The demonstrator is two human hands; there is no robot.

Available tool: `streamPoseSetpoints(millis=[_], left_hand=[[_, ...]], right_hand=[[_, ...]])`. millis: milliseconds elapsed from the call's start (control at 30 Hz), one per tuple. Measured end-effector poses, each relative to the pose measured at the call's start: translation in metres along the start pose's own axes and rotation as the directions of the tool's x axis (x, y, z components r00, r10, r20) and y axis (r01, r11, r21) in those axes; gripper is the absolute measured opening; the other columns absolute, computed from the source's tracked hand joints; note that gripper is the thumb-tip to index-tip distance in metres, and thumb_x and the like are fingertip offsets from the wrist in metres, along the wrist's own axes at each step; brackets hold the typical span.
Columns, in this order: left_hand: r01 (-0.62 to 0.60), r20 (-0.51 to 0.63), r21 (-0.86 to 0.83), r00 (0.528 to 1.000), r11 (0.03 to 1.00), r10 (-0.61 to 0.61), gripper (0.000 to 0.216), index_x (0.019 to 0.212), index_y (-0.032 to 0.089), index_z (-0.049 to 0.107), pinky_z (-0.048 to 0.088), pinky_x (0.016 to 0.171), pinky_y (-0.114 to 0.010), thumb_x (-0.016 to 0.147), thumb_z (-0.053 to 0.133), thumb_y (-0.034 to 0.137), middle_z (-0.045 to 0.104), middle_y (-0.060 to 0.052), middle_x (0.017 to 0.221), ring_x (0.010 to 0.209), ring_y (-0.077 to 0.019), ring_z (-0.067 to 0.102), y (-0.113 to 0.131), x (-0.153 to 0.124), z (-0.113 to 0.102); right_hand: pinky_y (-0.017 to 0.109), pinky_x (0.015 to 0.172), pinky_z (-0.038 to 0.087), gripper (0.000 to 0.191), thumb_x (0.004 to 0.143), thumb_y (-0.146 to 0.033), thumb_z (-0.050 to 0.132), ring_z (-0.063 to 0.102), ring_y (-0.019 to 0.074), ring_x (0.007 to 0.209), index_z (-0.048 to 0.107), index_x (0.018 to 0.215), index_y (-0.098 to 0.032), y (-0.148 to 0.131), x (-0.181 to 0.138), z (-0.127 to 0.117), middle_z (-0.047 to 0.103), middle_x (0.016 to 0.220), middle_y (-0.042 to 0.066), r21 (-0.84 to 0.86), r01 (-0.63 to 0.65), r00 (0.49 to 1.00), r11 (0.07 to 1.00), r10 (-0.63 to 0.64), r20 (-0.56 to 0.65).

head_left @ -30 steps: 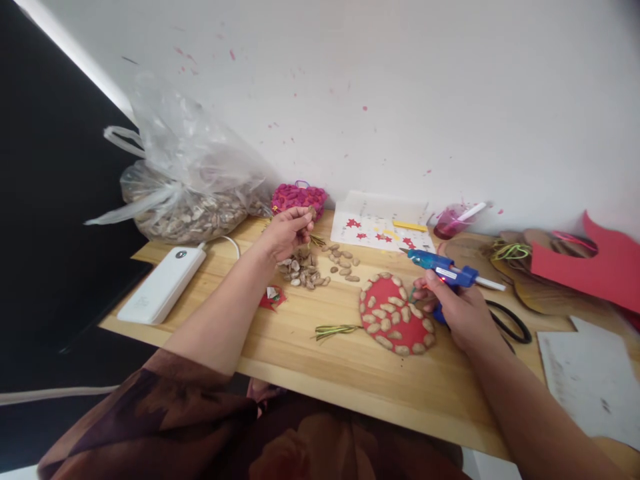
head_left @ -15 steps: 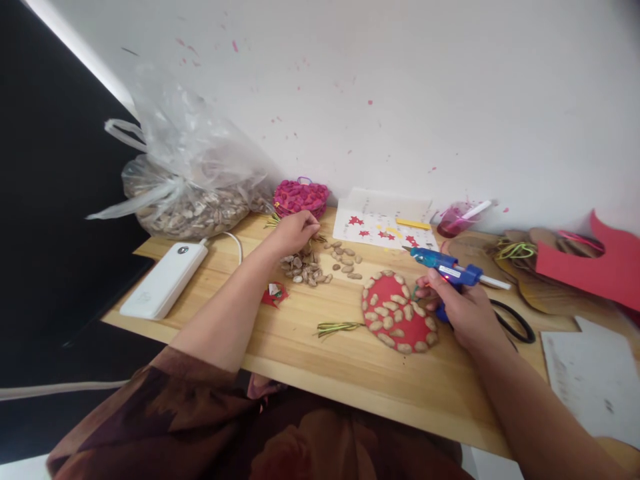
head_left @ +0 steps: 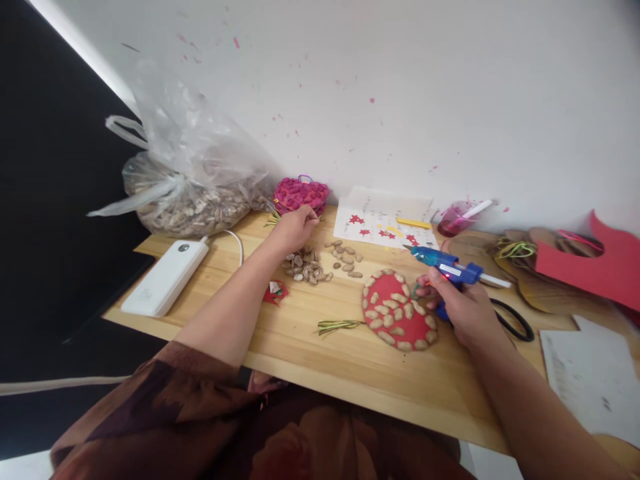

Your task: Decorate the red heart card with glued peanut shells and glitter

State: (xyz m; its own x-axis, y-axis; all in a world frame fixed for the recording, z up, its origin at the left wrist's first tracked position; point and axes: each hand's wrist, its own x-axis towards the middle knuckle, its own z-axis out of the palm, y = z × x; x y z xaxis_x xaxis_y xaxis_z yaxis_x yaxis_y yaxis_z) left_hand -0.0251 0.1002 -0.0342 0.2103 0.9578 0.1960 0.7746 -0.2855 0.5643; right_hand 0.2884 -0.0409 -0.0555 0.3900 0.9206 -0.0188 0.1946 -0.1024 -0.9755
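My right hand (head_left: 463, 307) is wrapped round the handle of a blue hot glue gun (head_left: 443, 263), whose nozzle points left and which has a white glue stick at its back. Just left of that hand lies a red round disc (head_left: 411, 333), edged with peanut shells and with more across its middle. A tassel of green and dark strands (head_left: 340, 325) sticks out from its left side. My left hand (head_left: 299, 228) hovers by a pile of peanut shells (head_left: 306, 268), fingers pinched together. Whatever they hold is hidden. Loose peanut shells (head_left: 345, 253) lie to its right.
Behind my left hand sits a pink shell-covered piece (head_left: 300, 193). At left are a clear bag of shells (head_left: 195, 207) and a white power bank (head_left: 165, 277). A paper with red stars (head_left: 370, 217), a pink cup (head_left: 453, 223) and red card (head_left: 590, 270) lie along the back and right.
My left hand has lifted slightly, away from the shell pile, with its fingers still pinched. My right hand and the glue gun have stayed in place.
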Motion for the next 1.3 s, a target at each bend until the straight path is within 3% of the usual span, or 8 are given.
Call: streamPoseSetpoints(millis=[167,433,567,767,933,1167,1300], left_hand=[[-0.017,0.014,-0.014,1.0,1.0,0.017,0.016,0.095,0.016,0.072,0.047,0.077,-0.028,0.089,0.061,0.026,0.075,-0.006,0.087,0.081,-0.0199,0.066,0.003,-0.001,0.0],[-0.002,0.179,-0.051,0.984,0.999,0.011,0.014,0.087,0.017,0.077,0.046,0.068,-0.024,0.08,0.068,0.025,0.076,-0.002,0.08,0.073,-0.0164,0.065,0.001,0.004,0.001],[0.033,0.171,-0.093,0.985,0.995,-0.017,0.019,0.092,0.017,0.078,0.044,0.064,-0.024,0.079,0.071,0.029,0.075,-0.001,0.078,0.071,-0.016,0.065,-0.003,0.006,0.006],[-0.01,0.088,-0.051,0.996,0.999,0.015,0.013,0.086,0.018,0.079,0.045,0.072,-0.026,0.079,0.072,0.027,0.077,-0.003,0.082,0.076,-0.0177,0.066,0.0,0.006,0.009],[-0.05,-0.063,-0.238,0.997,0.97,0.036,0.032,0.092,0.016,0.075,0.047,0.075,-0.027,0.095,0.054,0.041,0.075,-0.004,0.082,0.077,-0.0177,0.065,0.0,0.006,0.01],[-0.001,-0.029,-0.469,0.999,0.883,-0.014,0.051,0.101,0.015,0.072,0.05,0.074,-0.027,0.099,0.041,0.055,0.073,-0.007,0.081,0.075,-0.0181,0.067,-0.01,0.014,0.028],[-0.024,-0.057,-0.634,0.998,0.773,-0.016,0.052,0.105,0.014,0.072,0.052,0.079,-0.028,0.098,0.043,0.057,0.076,-0.009,0.088,0.082,-0.0174,0.069,-0.007,0.014,0.02]], right_hand=[[0.028,0.045,0.049,0.042,0.068,-0.061,0.081,0.067,0.02,0.061,0.07,0.081,-0.022,0.0,0.0,0.0,0.073,0.079,0.006,-0.003,-0.02,1.0,1.0,0.02,-0.013],[0.029,0.045,0.05,0.04,0.07,-0.06,0.08,0.068,0.0209,0.063,0.071,0.08,-0.022,0.0,0.0,0.0,0.074,0.079,0.006,-0.011,-0.004,1.0,1.0,0.004,0.002],[0.029,0.044,0.05,0.042,0.068,-0.061,0.081,0.068,0.0206,0.061,0.071,0.078,-0.022,-0.003,-0.001,0.001,0.075,0.079,0.007,-0.014,-0.024,1.0,1.0,0.024,-0.004],[0.029,0.045,0.05,0.042,0.068,-0.061,0.081,0.065,0.0189,0.058,0.071,0.077,-0.022,-0.001,0.0,0.0,0.073,0.076,0.005,-0.024,-0.003,1.0,1.0,0.003,0.005],[0.03,0.044,0.049,0.043,0.068,-0.063,0.081,0.057,0.0158,0.048,0.071,0.078,-0.022,-0.003,-0.001,0.001,0.069,0.066,0.004,-0.036,-0.001,1.0,0.999,0.001,0.007],[0.03,0.044,0.05,0.046,0.067,-0.066,0.08,0.062,0.0186,0.052,0.07,0.077,-0.022,-0.005,-0.001,0.0,0.069,0.066,0.004,-0.064,-0.006,1.0,0.998,0.007,0.017],[0.031,0.045,0.051,0.043,0.068,-0.064,0.08,0.064,0.0196,0.055,0.071,0.077,-0.023,-0.005,-0.001,0.0,0.071,0.07,0.005,-0.067,-0.007,1.0,0.998,0.008,0.008]])
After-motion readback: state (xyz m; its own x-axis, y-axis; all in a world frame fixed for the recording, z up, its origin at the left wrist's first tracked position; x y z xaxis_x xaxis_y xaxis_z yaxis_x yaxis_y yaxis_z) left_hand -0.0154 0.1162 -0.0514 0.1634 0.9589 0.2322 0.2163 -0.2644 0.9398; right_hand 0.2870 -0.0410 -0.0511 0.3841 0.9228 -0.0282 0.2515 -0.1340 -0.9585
